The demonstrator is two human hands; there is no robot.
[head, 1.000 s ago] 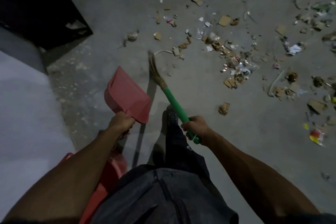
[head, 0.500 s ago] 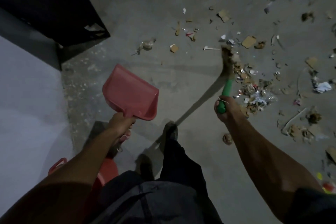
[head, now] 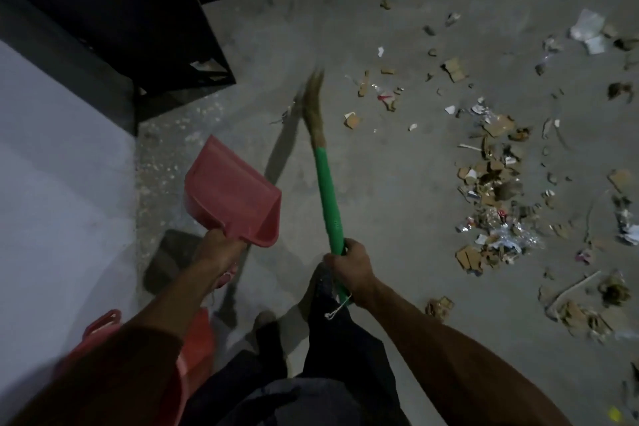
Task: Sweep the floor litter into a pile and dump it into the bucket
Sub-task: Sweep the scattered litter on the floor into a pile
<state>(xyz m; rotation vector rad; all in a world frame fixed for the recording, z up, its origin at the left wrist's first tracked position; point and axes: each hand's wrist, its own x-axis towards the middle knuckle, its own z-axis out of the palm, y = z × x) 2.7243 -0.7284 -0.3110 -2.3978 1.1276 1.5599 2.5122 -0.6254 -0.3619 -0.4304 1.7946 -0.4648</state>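
My right hand [head: 351, 268] grips the green handle of a broom [head: 326, 197]. Its straw head [head: 314, 107] is blurred and points up the floor, left of the litter. My left hand [head: 218, 247] holds a red dustpan [head: 233, 192] by its handle, above the floor. Litter [head: 494, 190] of cardboard scraps, paper and foil lies scattered over the grey concrete on the right, densest at mid right. A red bucket [head: 195, 339] stands at the lower left, mostly hidden behind my left arm.
A dark cabinet or shelf [head: 121, 10] fills the upper left. A pale wall [head: 62, 200] runs down the left side. My dark trousers and feet [head: 266, 321] are at the bottom centre. Bare concrete [head: 397, 200] lies between the broom and the litter.
The broom has swung back left, from the litter at the right to left of it, and my right hand came back toward my body. The dustpan stays held in my left hand.
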